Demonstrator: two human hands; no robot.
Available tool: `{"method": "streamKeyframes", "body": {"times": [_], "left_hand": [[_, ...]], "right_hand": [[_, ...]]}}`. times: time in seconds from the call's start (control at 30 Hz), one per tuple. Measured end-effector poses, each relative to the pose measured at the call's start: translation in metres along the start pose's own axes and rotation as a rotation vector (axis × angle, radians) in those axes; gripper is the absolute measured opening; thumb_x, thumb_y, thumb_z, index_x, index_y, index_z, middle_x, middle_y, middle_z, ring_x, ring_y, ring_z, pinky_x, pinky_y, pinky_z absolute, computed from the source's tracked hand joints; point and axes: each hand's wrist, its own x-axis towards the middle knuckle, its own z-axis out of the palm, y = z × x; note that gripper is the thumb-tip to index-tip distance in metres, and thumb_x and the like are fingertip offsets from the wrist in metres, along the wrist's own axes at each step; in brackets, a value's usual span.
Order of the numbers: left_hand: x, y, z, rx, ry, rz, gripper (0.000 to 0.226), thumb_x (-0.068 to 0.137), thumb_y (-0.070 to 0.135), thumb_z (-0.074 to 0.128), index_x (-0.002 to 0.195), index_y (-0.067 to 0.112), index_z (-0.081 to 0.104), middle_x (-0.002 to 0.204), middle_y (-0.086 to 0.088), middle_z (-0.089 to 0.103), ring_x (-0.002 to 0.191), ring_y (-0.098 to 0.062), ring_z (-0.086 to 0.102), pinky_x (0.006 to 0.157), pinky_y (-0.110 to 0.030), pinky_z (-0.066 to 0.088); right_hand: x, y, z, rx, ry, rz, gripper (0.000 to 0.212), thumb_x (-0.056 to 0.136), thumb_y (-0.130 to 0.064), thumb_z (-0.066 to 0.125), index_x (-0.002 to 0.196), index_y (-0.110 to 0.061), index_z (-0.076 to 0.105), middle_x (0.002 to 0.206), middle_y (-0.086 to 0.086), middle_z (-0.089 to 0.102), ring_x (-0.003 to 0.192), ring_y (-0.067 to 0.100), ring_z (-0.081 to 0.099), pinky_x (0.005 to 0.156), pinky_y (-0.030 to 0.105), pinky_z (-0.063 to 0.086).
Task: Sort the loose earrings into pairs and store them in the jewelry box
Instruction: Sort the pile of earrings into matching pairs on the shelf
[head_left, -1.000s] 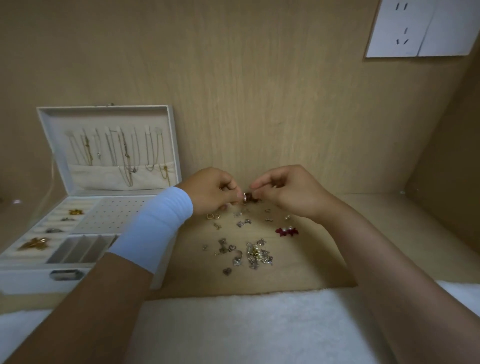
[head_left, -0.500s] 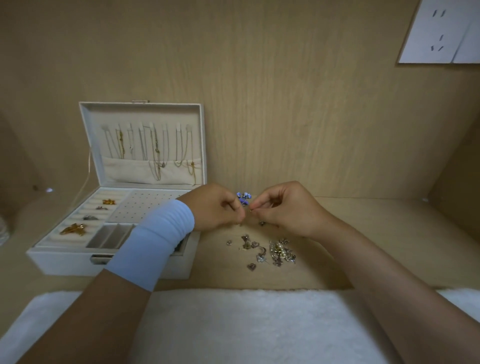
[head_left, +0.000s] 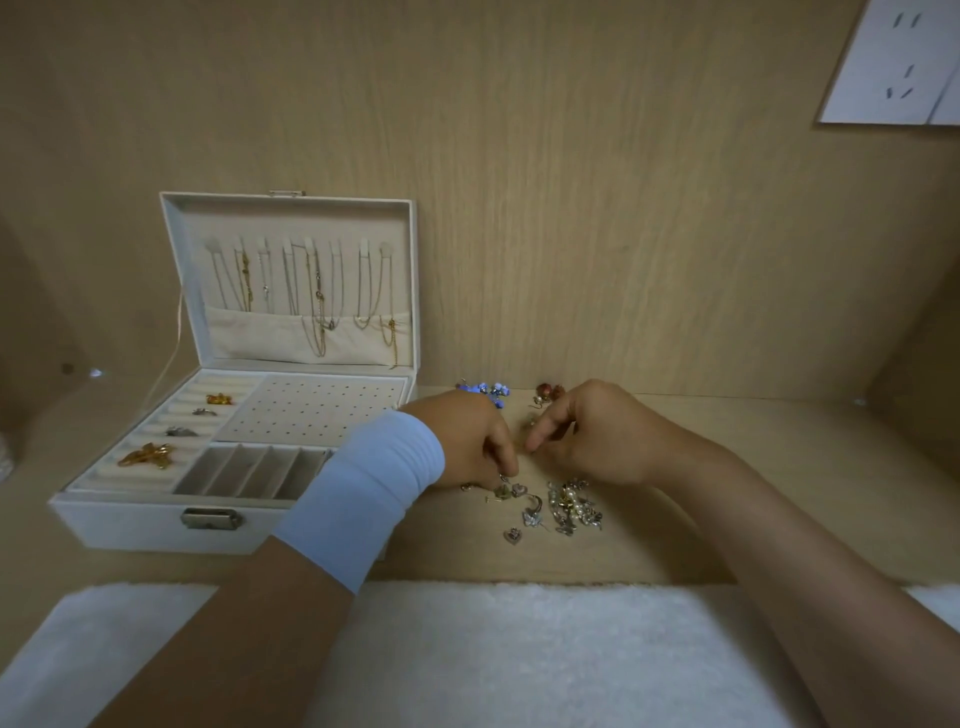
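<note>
Two hands work at the middle of the wooden shelf, just right of the open jewelry box (head_left: 156, 512), which stands at the shelf's left end against the back wall. The left hand (head_left: 467, 441), above a pale blue wristband (head_left: 363, 488), has its fingertips curled down onto the small heart-shaped earrings (head_left: 511, 491); whether it has one pinched I cannot tell. The right hand (head_left: 587, 431) is loosely curled with its forefinger pointing down, holding nothing I can see. A tangled heap of earrings (head_left: 571, 512) lies near the shelf's front edge. I would slide one heart clear of the heap first, then seek its twin, lifting by the body rather than the hook.
</note>
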Motion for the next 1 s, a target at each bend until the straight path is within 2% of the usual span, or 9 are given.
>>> {"method": "streamKeyframes", "body": {"times": [0.17, 0.27, 0.37, 0.47, 0.6, 0.73, 0.83, 1.0], "left_hand": [[0.003, -0.002, 0.001, 0.016, 0.045, 0.006, 0.014, 0.082, 0.026, 0.076, 0.095, 0.029, 0.078, 0.079, 0.021, 0.064, 0.087, -0.002, 0.064, 0.087, -0.022, 0.050], [0.004, -0.004, 0.000, 0.022, 0.036, 0.006, 0.013, 0.082, 0.027, 0.076, 0.095, 0.027, 0.078, 0.084, 0.018, 0.068, 0.086, -0.002, 0.062, 0.085, -0.021, 0.049], [0.004, -0.008, -0.002, -0.025, 0.039, -0.004, 0.010, 0.082, 0.028, 0.076, 0.092, 0.027, 0.079, 0.089, 0.017, 0.072, 0.088, -0.002, 0.064, 0.088, -0.023, 0.050], [0.002, -0.012, -0.004, -0.086, 0.073, -0.001, 0.008, 0.081, 0.025, 0.077, 0.089, 0.025, 0.079, 0.083, 0.017, 0.071, 0.083, -0.001, 0.064, 0.084, -0.021, 0.050], [-0.003, -0.015, -0.011, -0.350, 0.144, 0.026, 0.010, 0.087, 0.015, 0.071, 0.086, 0.024, 0.074, 0.061, 0.015, 0.067, 0.061, -0.002, 0.064, 0.072, -0.019, 0.053], [-0.007, -0.011, -0.016, -0.645, 0.153, 0.074, 0.015, 0.098, 0.011, 0.056, 0.098, 0.019, 0.069, 0.080, 0.008, 0.073, 0.065, -0.004, 0.063, 0.063, -0.022, 0.053], [-0.007, -0.008, -0.015, -0.907, 0.083, 0.068, 0.022, 0.101, 0.005, 0.047, 0.101, 0.014, 0.068, 0.078, 0.003, 0.070, 0.061, -0.008, 0.061, 0.055, -0.018, 0.048], [-0.007, -0.008, -0.014, -0.963, 0.023, 0.050, 0.022, 0.101, 0.004, 0.047, 0.099, 0.011, 0.068, 0.073, 0.004, 0.070, 0.059, -0.006, 0.059, 0.054, -0.015, 0.047]], "right_hand": [[0.000, 0.001, 0.002, 0.016, -0.039, 0.001, 0.009, 0.082, -0.020, 0.080, 0.086, -0.027, 0.081, 0.077, -0.018, 0.072, 0.072, -0.011, 0.063, 0.069, 0.003, 0.044], [-0.001, -0.001, 0.003, 0.045, -0.113, 0.016, 0.010, 0.081, -0.016, 0.081, 0.085, -0.025, 0.081, 0.072, -0.016, 0.072, 0.065, -0.012, 0.061, 0.066, 0.006, 0.044], [-0.001, -0.001, 0.001, 0.063, -0.181, 0.026, 0.011, 0.080, -0.018, 0.082, 0.085, -0.028, 0.080, 0.078, -0.013, 0.076, 0.069, -0.010, 0.063, 0.071, 0.009, 0.048], [-0.001, 0.000, 0.000, 0.092, -0.186, 0.037, 0.015, 0.078, -0.015, 0.084, 0.085, -0.028, 0.080, 0.075, -0.013, 0.074, 0.067, -0.009, 0.061, 0.070, 0.009, 0.047], [-0.001, -0.001, -0.001, 0.135, -0.207, 0.045, 0.018, 0.081, -0.007, 0.079, 0.092, -0.022, 0.080, 0.067, -0.016, 0.072, 0.065, -0.009, 0.062, 0.069, 0.008, 0.046], [-0.002, 0.000, -0.001, 0.121, -0.219, 0.045, 0.018, 0.087, -0.007, 0.074, 0.096, -0.022, 0.079, 0.071, -0.017, 0.072, 0.069, -0.010, 0.064, 0.071, 0.007, 0.046], [-0.002, -0.001, 0.000, 0.090, -0.220, 0.027, 0.016, 0.089, -0.011, 0.073, 0.099, -0.022, 0.079, 0.077, -0.015, 0.071, 0.069, -0.012, 0.061, 0.070, 0.004, 0.043], [-0.001, -0.002, 0.003, 0.055, -0.180, 0.010, 0.014, 0.088, -0.014, 0.074, 0.099, -0.021, 0.080, 0.089, -0.009, 0.076, 0.072, -0.011, 0.061, 0.074, 0.004, 0.044]]}}
